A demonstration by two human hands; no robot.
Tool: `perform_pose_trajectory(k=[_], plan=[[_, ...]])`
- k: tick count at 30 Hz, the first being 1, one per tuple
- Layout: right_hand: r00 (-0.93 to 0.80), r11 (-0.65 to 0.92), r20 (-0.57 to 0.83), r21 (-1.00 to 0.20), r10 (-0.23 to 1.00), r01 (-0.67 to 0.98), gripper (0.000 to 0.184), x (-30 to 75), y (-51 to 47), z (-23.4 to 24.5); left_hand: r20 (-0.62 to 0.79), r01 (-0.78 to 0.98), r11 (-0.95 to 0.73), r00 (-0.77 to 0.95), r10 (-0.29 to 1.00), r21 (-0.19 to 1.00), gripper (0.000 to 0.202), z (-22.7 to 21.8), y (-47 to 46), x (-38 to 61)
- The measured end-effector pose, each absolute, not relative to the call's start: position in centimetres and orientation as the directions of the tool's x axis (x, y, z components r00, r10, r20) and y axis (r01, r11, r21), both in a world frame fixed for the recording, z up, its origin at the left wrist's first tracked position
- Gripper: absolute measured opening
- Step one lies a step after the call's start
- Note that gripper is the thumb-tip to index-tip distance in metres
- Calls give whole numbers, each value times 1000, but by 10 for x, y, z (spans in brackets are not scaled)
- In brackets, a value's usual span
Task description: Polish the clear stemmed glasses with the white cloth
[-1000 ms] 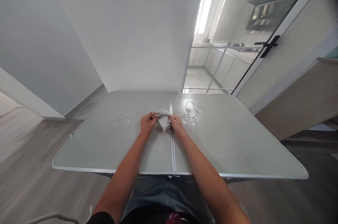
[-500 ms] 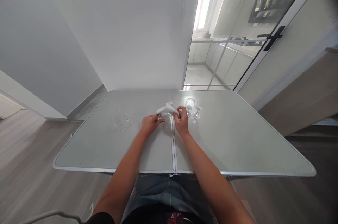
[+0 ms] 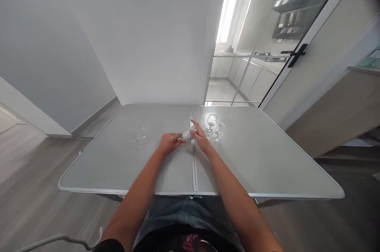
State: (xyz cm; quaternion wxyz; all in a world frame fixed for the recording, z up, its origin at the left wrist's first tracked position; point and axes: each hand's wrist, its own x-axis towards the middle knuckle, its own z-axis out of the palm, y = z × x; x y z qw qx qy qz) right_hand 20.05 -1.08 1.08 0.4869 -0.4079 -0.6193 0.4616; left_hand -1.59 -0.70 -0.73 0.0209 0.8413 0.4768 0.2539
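Nearest, at the bottom, are the person's jeans (image 3: 169,212), with a pale cable (image 3: 56,239) curving in at lower left. Both bare forearms reach over the near edge of a grey-white table (image 3: 252,165) and meet near its central seam. The left hand (image 3: 170,143) pinches the narrow end of a clear glass (image 3: 185,136), apparently by its stem; the glass is held tilted, its wide end towards the right hand (image 3: 200,137). A white cloth (image 3: 189,134) shows at the bowl. The right hand's index finger stretches away from the others, and its thumb lies against the bowl or cloth; whether it pinches the cloth cannot be told.

Half a second ago the cloth was draped broadly over the glass, with the right hand grasping it from above. Now it is gathered compactly at the bowl and seems to be tucked inside, so the wiping appears to have moved to the inner surface.

Just beyond the right hand, a round goblet (image 3: 212,120) stands upright, with a smaller stemmed glass (image 3: 219,129) just beside it. Well to the left lies some clear glassware (image 3: 139,133), too faint to count. Neither group has visibly changed. Behind the table rise a pale wall (image 3: 166,46) and, to the right, a glazed door (image 3: 252,56), through which a kitchen counter shows.
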Motion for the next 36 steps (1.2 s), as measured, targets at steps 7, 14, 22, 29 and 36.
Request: perform_pose_trajectory(k=[7,14,22,29,36], plan=[[-251,296,250,-941,935,165,49,218,-15,-6,466,760,-607,460,756,234,37,-11,-1,-16],[-494,583,370,-710,787,396,67,236,-29,-14,495,678,-684,512,702,268,37,-18,8,-24],[-251,394,357,-913,899,110,62,229,-27,-12,516,698,-687,520,680,201,31,-24,7,-14],[-153,241,245,-970,957,-44,63,227,-21,-17,573,731,-630,408,711,262,40,-26,5,-12],[-278,381,360,-924,891,26,51,238,-21,-9,474,642,-619,415,777,453,33,-18,-8,-3]])
